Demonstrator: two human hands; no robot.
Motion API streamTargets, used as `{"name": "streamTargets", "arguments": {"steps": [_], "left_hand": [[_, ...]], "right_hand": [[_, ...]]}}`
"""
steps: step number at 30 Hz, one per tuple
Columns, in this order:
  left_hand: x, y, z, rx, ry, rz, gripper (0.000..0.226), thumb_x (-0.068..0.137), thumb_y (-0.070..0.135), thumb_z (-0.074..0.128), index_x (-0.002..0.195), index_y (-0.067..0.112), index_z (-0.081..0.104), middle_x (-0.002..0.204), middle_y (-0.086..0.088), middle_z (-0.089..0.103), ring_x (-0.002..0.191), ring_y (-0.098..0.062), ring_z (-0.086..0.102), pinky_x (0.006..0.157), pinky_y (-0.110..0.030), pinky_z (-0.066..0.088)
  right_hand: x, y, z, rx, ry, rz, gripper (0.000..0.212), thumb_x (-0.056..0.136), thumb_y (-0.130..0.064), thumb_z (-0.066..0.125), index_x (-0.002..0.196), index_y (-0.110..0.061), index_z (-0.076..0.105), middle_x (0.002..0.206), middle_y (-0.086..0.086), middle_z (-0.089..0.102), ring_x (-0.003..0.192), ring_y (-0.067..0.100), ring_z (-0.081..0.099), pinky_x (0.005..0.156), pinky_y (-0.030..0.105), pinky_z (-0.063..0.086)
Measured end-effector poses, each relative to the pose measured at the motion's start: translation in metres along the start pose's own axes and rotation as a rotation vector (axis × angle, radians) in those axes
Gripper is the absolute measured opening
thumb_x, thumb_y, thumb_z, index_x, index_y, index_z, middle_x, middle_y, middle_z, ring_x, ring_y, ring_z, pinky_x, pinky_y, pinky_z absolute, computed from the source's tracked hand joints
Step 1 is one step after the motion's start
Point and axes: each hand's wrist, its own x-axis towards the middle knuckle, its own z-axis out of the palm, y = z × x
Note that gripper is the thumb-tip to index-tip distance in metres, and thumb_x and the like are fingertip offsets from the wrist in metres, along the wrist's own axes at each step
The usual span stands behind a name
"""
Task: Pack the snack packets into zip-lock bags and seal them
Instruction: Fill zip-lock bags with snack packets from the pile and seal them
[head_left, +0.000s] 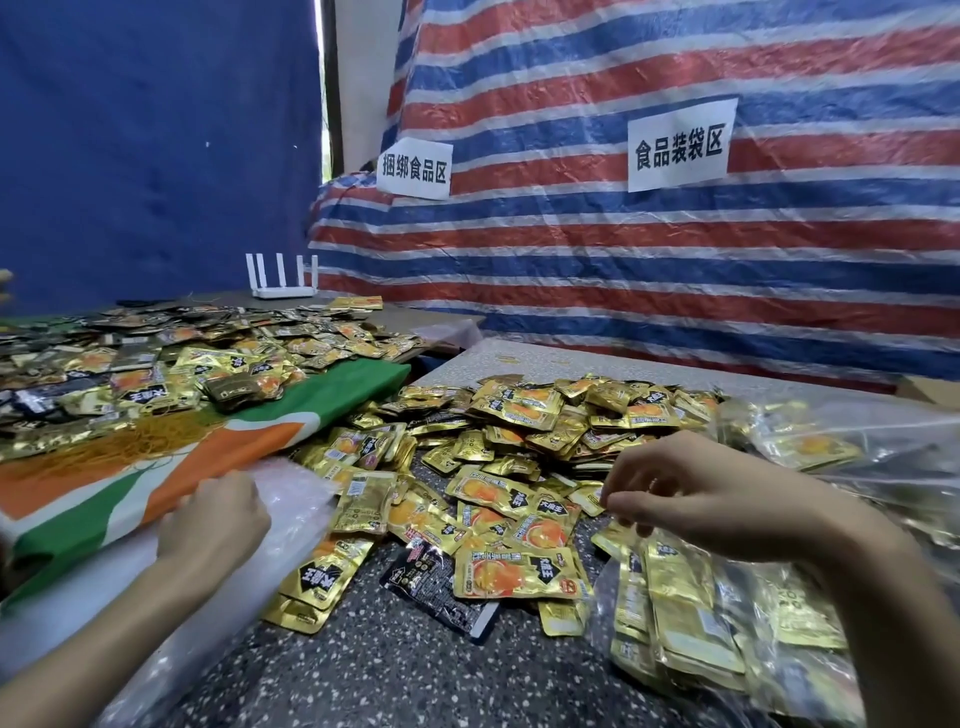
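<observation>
While the right hand (691, 499) pinches the mouth of the filled bag (727, 618) at five o'clock, the left hand (213, 519), curled, rests on empty bags (291, 525) at eight; she should press along the strip evenly. Loose packets (519, 467) lie between.

Pile of snack packets (524, 441) sits on the table (363, 670) at 12 o'clock from me, spreading toward 1. A filled zip-lock bag (701, 623) lies at my 3 o'clock, on the table's near right; more bagged packets (831, 457) behind it at 2. My right hand (691, 493) hovers between pile and bag, my left hand (215, 514) at 9 rests on a stack of empty bags (291, 509). A cloth (156, 467) lies at 10, carrying rubber bands (130, 441) and a second heap of packets (182, 353) behind. A router (283, 283) stands at 11, far back. Two paper signs (680, 143) hang on the tarp (675, 260) behind everything.
</observation>
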Motion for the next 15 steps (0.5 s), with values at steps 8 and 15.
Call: {"name": "streamTargets", "arguments": {"steps": [8,15], "left_hand": [[-0.02,0.059,-0.065,-0.359,0.093,0.287,0.015,0.095,0.012,0.059,0.08,0.015,0.058,0.077,-0.008,0.067,0.071,-0.03,0.062,0.066,-0.046,0.055],[-0.072,0.14,-0.097,-0.959,-0.55,0.661,0.025,0.096,-0.01,0.044,0.097,0.007,0.062,0.076,-0.004,0.067,0.067,-0.018,0.063,0.061,-0.03,0.051]], "right_hand": [[-0.002,-0.003,0.0,0.065,0.114,-0.05,0.026,0.09,-0.043,0.064,0.116,-0.043,0.056,0.107,-0.014,0.065,0.096,-0.006,0.062,0.09,0.029,0.057],[0.0,-0.012,0.003,0.039,0.246,-0.217,0.081,0.078,-0.054,0.071,0.147,-0.05,0.027,0.146,-0.033,0.035,0.129,-0.016,0.036,0.105,0.011,0.033]]}}
